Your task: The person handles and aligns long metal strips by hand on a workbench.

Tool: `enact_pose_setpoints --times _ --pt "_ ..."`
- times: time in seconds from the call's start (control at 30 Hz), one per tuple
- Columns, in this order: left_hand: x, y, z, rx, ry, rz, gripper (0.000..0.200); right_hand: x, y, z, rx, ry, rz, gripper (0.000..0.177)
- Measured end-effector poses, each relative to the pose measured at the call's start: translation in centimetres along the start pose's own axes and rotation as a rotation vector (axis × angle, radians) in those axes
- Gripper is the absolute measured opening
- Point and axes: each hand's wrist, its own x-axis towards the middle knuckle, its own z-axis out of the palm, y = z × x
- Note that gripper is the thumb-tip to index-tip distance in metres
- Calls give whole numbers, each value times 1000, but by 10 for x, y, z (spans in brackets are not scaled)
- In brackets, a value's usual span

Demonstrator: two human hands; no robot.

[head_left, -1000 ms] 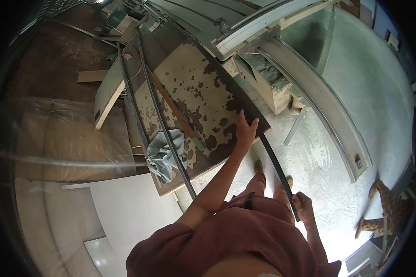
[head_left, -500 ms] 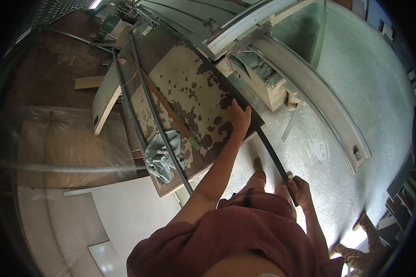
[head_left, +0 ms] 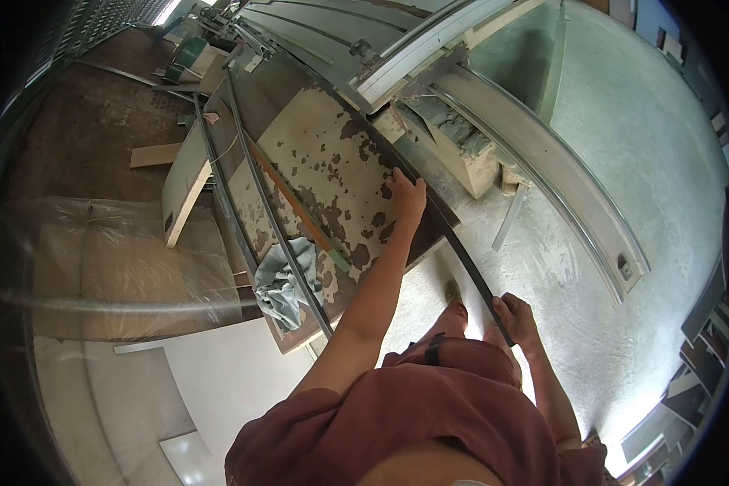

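Head view: a long dark strip (head_left: pixel 471 271) runs slantwise. Its near end is down at the right by the person's knee, and its long axis points up and to the left along the right edge of the table (head_left: pixel 316 138). The right hand (head_left: pixel 517 317) is clamped round the near end, out over the floor (head_left: pixel 616 162). The left hand (head_left: pixel 409 197) lies further up the strip, where it meets the table's corner. Its palm is down and its fingers are spread flat rather than curled round.

The table top is a worn board with flaking pale paint. On it lie a crumpled grey cloth (head_left: pixel 283 279) near the front edge, a brown slat (head_left: pixel 287 185) and thin rails (head_left: pixel 255 174), all roughly parallel to the strip.

Just beyond the table's right edge stands an open box (head_left: pixel 482 174), which holds a lumpy grey mass.
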Motion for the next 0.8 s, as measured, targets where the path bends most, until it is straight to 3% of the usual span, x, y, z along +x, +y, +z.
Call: enact_pose_setpoints --times 0.17,0.33,0.47,0.53,0.67,0.73,0.8 --pt "9 -8 11 25 40 16 62 3 -2 -4 -116 31 -40 36" --pt "10 -10 14 57 41 26 62 -13 24 -25 -22 -16 -62 31" --pt "7 -1 6 72 2 4 62 -47 34 -48 -62 -130 -126 44" --pt "0 13 -8 -89 -137 -160 69 -56 46 -52 -138 -153 -159 45" --pt "7 2 3 -54 -103 -109 68 -71 22 -54 -14 -195 -201 50" --pt "4 8 1 -30 -98 -128 68 -71 10 -58 -139 -219 -101 50" --pt "4 8 0 -7 -90 -152 68 -68 15 -59 -154 -194 -147 49"
